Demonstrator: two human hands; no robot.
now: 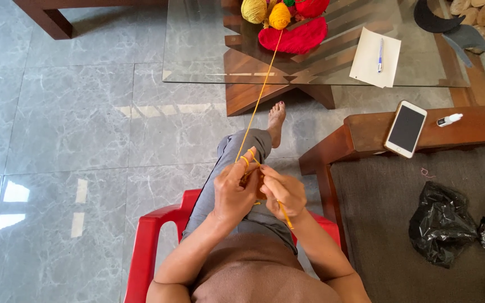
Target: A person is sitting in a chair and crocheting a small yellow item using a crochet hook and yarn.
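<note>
My left hand (pixel 234 189) is raised over my lap with an orange yarn strand (pixel 260 92) looped around its fingers. The strand runs up to an orange yarn ball (pixel 279 16) on the glass table (pixel 197 62). Close beside it, my right hand (pixel 284 192) grips a yellow crochet hook (pixel 284 214) whose handle points down toward my body. The two hands touch at the fingertips, where a small bit of orange work is mostly hidden. A yellow yarn ball (pixel 253 9) and a red crocheted piece (pixel 294 38) lie by the orange ball.
I sit on a red plastic chair (pixel 147 247) on a grey tiled floor. A wooden armrest (pixel 467 126) at right carries a white phone (pixel 405 128) and a small white bottle (pixel 449 119). Paper with a pen (pixel 376 57) lies on the table. Black plastic bags (pixel 444 223) rest on the sofa seat.
</note>
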